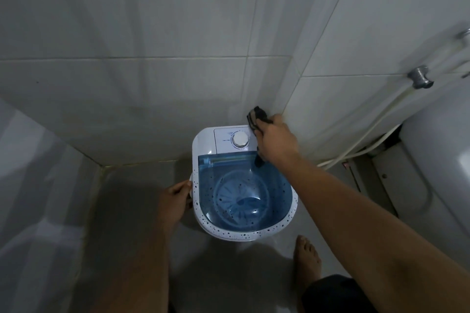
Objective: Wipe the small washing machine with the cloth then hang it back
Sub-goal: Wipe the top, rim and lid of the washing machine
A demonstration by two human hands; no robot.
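Right hand [276, 141] clenched in a grip, left hand [176, 201] curled

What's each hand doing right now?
Left hand: gripping the washing machine at its side.
Right hand: closed on the dark cloth at the machine's back corner.

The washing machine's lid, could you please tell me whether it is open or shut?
Shut: the clear blue lid lies flat across the tub.

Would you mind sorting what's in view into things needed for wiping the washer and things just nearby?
Job: small washing machine; dark cloth in right hand; left hand steadying its side.
Nearby: hose; wall fitting; toilet.
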